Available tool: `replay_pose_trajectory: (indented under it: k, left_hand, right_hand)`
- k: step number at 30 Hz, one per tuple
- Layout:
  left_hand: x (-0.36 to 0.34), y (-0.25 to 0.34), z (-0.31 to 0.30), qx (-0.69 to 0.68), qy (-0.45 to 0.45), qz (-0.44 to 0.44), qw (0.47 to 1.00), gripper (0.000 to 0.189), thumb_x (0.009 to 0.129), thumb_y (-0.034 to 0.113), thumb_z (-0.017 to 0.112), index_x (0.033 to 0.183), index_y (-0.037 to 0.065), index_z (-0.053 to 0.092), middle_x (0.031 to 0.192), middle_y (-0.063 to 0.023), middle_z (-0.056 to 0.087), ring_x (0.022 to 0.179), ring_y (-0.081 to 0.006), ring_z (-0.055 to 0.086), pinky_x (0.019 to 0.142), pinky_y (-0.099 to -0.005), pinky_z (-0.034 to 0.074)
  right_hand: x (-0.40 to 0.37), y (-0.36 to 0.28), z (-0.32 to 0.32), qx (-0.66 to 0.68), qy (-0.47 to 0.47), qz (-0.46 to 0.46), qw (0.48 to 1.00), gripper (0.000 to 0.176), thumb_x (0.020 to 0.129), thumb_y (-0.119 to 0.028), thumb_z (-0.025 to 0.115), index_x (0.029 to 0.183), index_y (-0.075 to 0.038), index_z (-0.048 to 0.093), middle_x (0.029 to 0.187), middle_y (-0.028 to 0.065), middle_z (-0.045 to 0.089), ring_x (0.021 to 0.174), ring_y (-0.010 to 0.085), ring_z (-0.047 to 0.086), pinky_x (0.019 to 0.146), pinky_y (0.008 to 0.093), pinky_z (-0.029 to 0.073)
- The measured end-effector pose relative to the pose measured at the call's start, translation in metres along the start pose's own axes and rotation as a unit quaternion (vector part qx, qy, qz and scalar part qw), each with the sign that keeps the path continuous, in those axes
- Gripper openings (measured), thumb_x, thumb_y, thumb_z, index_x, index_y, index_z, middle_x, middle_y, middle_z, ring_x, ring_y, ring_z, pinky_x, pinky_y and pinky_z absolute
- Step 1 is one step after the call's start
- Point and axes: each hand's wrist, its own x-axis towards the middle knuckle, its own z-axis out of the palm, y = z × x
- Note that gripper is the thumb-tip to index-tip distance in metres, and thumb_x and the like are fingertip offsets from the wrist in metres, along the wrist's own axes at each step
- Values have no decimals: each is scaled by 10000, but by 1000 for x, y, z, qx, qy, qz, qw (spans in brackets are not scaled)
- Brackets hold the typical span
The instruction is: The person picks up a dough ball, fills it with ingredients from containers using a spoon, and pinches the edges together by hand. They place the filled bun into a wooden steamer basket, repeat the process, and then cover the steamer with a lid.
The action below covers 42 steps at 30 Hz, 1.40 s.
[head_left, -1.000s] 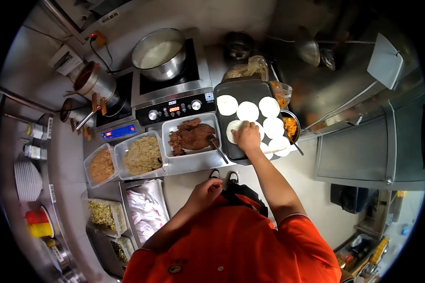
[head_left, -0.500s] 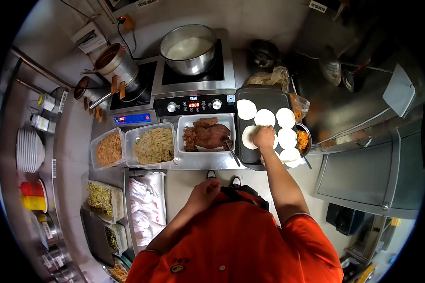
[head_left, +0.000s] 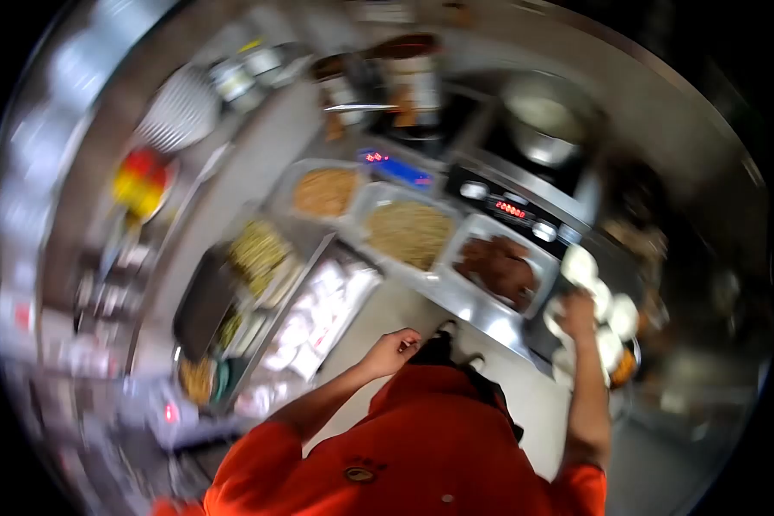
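Note:
My right hand [head_left: 578, 311] reaches down over a dark tray [head_left: 617, 262] on the counter's right side. Several flat white dough rounds [head_left: 624, 316] lie on it, some overlapping. The fingers touch or hover just above one round at the tray's left side; motion blur hides their grip. My left hand [head_left: 393, 351] hangs in front of my body, away from the counter, its fingers curled in with nothing visible in them. Brown minced meat [head_left: 497, 268] sits in a white container left of the tray.
Greenish filling [head_left: 411, 232] and light-brown filling [head_left: 325, 191] stand in tubs further left. Behind them are a blue-fronted scale [head_left: 396, 168], an induction cooker panel [head_left: 507, 209] and a large metal pot [head_left: 543, 120]. White cloths [head_left: 322, 314] lie below left; stacked plates [head_left: 181, 107] stand on the shelf.
The view has swung left and tilted, blurring the scene, so the counter appears turned and further right. My right hand stays at the dough rounds; my left hand stays curled near my body.

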Motion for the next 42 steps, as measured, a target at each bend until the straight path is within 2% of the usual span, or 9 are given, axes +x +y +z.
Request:
replay_pose_trajectory:
  k: [4,6,9,14,17,21,25,37,42]
  left_hand:
    - [-57,-104,-44,-10,173,-61,983,213,956,58,611,1164,31,652,942,-77,701,783,-146,631,755,-295,534]
    - [-142,-152,-92,-7,310,-146,939,214,924,92,639,1125,21,652,943,-106,713,782,-205,672,748,-338,538]
    - [-226,-194,-165,48,538,-227,810,199,898,136,669,1081,61,676,937,-133,740,812,-252,710,757,-371,549]
    - [-338,-241,-283,8,849,-130,513,202,926,163,654,998,-26,662,948,-173,712,888,-276,678,841,-376,521]
    - [-404,-280,-353,-54,916,-141,372,411,937,269,693,1199,-31,591,1085,-162,673,953,-275,641,904,-357,500]
    - [-455,-313,-410,-465,814,26,346,613,966,383,673,1392,-7,465,1319,-161,613,1087,-265,658,889,-395,536]
    - [-474,-322,-440,-490,746,223,393,417,1035,323,592,1321,19,574,1343,-107,652,1176,-284,660,909,-399,562]
    - [-475,-314,-440,-448,779,242,365,202,973,176,710,1115,75,609,1010,-52,725,991,-194,728,856,-288,608]
    - [-454,-303,-418,-519,748,212,355,682,965,418,696,1449,38,402,1353,-211,596,1215,-350,626,982,-368,571]
  right_hand:
    - [22,56,18,114,-14,-2,993,797,490,-149,954,1183,0,590,1160,234,633,1101,439,594,987,492,491]
    - [44,52,23,96,-4,-110,989,836,385,-219,995,1102,-13,616,1076,217,658,1053,435,605,943,483,500]
    - [52,56,6,22,-81,-16,996,830,301,-323,1016,973,-8,644,1023,213,663,986,436,621,860,500,521]
    - [48,58,-8,-65,-106,-67,990,563,635,-421,880,1025,-53,707,984,228,715,896,405,682,784,500,547]
    - [32,51,-17,-107,-89,-70,988,513,757,-507,780,1065,-99,736,968,231,733,867,374,713,778,491,559]
    - [21,29,-25,-217,-105,-57,969,357,851,-452,679,965,-122,754,896,154,756,817,358,721,757,501,557]
    - [8,-5,-26,-303,-64,-47,950,291,869,-320,589,953,-90,747,881,129,757,831,383,719,737,513,554]
    - [42,84,30,-259,-60,-105,958,422,747,-244,654,1136,-95,726,932,181,751,856,379,717,742,495,565]
    - [26,59,11,-220,-38,-132,966,429,893,-358,674,1180,-40,704,965,188,745,855,364,709,735,457,566]
